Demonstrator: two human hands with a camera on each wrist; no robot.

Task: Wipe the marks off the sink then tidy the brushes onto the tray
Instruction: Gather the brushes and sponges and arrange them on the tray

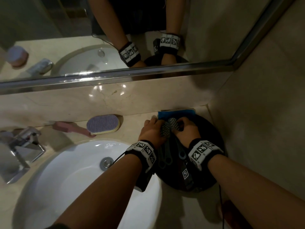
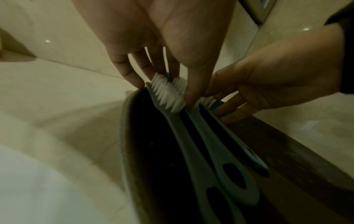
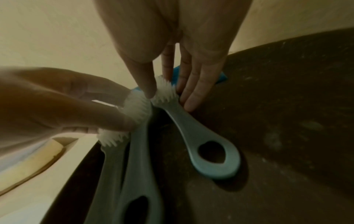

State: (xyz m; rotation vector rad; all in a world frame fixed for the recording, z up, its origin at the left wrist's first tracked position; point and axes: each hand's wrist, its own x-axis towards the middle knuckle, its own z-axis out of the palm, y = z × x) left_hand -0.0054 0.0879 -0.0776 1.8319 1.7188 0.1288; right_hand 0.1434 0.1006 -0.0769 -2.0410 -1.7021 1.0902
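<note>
Head view: the brush heads were largely covered by both hands, and the dark round tray [image 1: 212, 129] was cut across by the wrists. The left hand [image 1: 151, 129] and right hand [image 1: 188, 129] were seen side by side on the bristle ends of the brushes [image 1: 166, 154], which lay on the tray at the worktop's [image 1: 132, 119] right rear corner. A blue cloth [image 1: 176, 113] was seen at the tray's rear edge. A lilac sponge [image 1: 103, 124] and a pink brush [image 1: 66, 128] lay along the worktop's rear edge, behind the white sink [image 1: 74, 162]; a chrome tap [image 1: 23, 146] stood at the left. A mirror [image 1: 115, 38] ran above.

Left wrist view: the left hand [image 2: 153, 45] was shown with fingers pinched on the white bristles of two grey brushes [image 2: 191, 144]; the tray rim [image 2: 124, 136] was dim.

Right wrist view: thumb and fingers of the right hand [image 3: 172, 53] were closed on the head of a third grey brush [image 3: 201, 144], whose looped handle lay on the tray [image 3: 287, 121]. Detail was blurred.
</note>
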